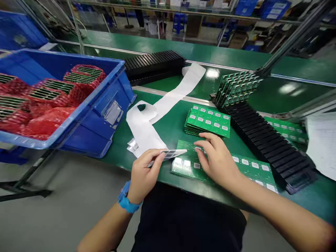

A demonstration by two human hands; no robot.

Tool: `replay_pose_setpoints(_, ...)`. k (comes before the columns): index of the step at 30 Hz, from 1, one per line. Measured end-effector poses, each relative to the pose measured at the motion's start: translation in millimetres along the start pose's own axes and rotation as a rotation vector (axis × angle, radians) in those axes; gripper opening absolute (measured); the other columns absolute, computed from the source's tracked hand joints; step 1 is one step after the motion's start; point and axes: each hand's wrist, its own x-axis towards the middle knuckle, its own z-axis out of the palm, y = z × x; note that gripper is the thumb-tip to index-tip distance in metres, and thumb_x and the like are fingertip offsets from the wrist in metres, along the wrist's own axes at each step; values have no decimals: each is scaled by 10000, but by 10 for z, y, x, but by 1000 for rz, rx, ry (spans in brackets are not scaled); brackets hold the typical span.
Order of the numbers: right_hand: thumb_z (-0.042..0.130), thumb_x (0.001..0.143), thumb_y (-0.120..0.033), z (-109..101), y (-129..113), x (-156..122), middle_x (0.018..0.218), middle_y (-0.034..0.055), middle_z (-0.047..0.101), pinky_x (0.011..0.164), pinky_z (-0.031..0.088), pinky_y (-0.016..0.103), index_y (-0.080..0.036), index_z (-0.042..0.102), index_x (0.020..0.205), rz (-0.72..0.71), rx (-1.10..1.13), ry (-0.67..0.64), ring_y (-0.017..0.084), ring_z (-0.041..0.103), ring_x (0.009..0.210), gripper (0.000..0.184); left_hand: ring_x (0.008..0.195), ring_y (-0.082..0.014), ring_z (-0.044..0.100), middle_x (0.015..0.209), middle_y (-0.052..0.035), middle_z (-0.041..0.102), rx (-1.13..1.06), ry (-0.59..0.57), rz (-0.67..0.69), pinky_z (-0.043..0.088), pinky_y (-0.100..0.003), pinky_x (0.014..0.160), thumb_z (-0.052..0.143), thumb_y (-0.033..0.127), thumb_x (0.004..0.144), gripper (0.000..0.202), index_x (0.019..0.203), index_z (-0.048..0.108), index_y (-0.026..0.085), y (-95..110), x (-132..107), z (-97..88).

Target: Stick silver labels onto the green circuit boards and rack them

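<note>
My left hand (147,168) pinches a strip of labels (173,153) between thumb and fingers, above the bench's front edge. Its white backing paper (145,131) runs back across the bench in a loose loop. My right hand (216,155) hovers over a green circuit board (189,171), its thumb and index finger apart near a small pale rectangle on the board. Whether a label sits between those fingertips is hard to see. Rows of pale rectangles mark the board, part of which my right hand and forearm hide. Behind it is a stack of similar boards (208,119).
On the left stands a blue bin (115,94) with boards in red net wrap (84,75). Black slotted racks lie at the back (154,64) and right (270,150); upright boards (236,87) fill the right one's far end. Paper sheets (322,140) hang at far right.
</note>
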Motion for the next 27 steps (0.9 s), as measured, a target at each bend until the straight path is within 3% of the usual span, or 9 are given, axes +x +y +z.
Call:
replay_pose_setpoints(5,564,834,-213,30,-417,330,873,46,622,785,453,331,-188,608,947,-63,421,-172,176,546,866,124,752,-111,609,834,10,680,57,-23,38,466,-197,684,566,164,835,99,862,652,203,49,12,-16)
replay_pose_setpoints(8,581,815,-193,39,-506,428,758,5,614,722,452,283,-198,623,765,32,596,-167,144,561,779,65,643,-102,583,699,19,646,92,11,23,453,-195,612,582,190,825,103,730,619,179,45,5,-59)
replay_pose_setpoints(11,592,792,-227,-32,-361,509,767,4,632,685,451,269,-187,626,761,229,650,-173,134,578,741,61,627,-105,593,660,15,638,122,12,63,454,-200,594,586,202,824,190,640,549,173,-3,-9,-128)
replay_pose_setpoints(13,587,779,-283,-85,-159,560,722,6,635,608,438,265,-176,625,750,385,552,-311,134,572,659,117,725,-123,636,757,-8,683,141,-120,203,475,-210,654,593,204,822,150,682,549,174,-45,-21,-178)
replay_pose_setpoints(15,563,776,-304,-98,50,589,655,4,624,537,407,257,-169,616,712,470,382,-521,125,542,572,159,848,-149,648,892,-36,705,171,-354,363,488,-236,728,586,215,831,113,732,551,173,-74,-29,-216)
replay_pose_setpoints(17,541,775,-293,-64,201,586,626,1,615,511,390,249,-168,608,688,468,247,-659,118,521,539,167,891,-168,636,1007,-52,692,233,-562,441,492,-278,757,548,242,856,137,739,539,173,-79,-28,-235)
replay_pose_setpoints(19,530,772,-283,-2,272,562,634,0,619,515,392,242,-173,609,690,434,194,-700,116,523,551,159,913,-185,613,1107,-51,659,308,-688,444,490,-318,775,491,265,886,173,745,532,174,-66,-15,-234)
replay_pose_setpoints(22,519,770,-282,83,281,528,641,-3,621,512,395,235,-178,614,696,406,175,-698,117,529,562,159,1012,-208,558,1196,-34,611,365,-777,433,463,-357,855,448,290,907,194,780,538,175,-43,5,-215)
replay_pose_setpoints(27,503,769,-254,131,236,492,658,9,637,521,410,242,-183,611,686,363,107,-673,132,555,574,154,1050,-201,529,1212,-28,596,376,-797,375,431,-366,896,423,309,920,217,793,533,171,-42,-15,-194)
